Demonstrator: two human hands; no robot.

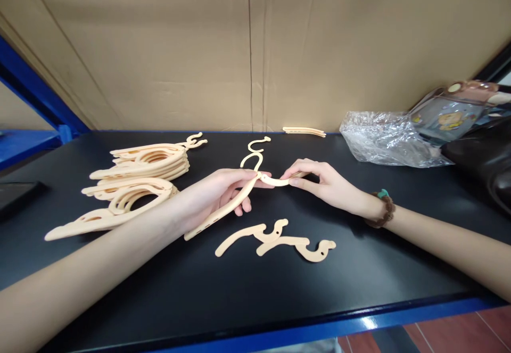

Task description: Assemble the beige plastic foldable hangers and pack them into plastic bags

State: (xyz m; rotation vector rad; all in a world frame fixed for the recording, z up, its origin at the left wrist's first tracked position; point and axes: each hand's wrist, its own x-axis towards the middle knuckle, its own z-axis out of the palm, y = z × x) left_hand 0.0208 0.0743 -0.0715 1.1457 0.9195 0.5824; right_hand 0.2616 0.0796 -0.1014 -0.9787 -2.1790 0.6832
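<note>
My left hand [223, 193] grips a beige plastic folding clothes hanger [229, 206] near its centre joint. One long arm of the hanger slopes down toward me, and its hook points away. The fingers of my right hand [315, 177] pinch the hanger's shorter arm, which reaches to the right from the joint. Just beyond lies a loose hook [259, 143] on the black table. Nearer to me, two loose curved hanger pieces [239, 236] lie side by side, their ends overlapping.
Stacks of folded hangers [139, 164] lie at the left. Some straight beige strips [304, 131] rest against the cardboard wall [159, 49]. Crinkled clear plastic [383, 137] and a dark bag [479, 153] occupy the right back. A dark flat object [18, 198] sits at the left edge.
</note>
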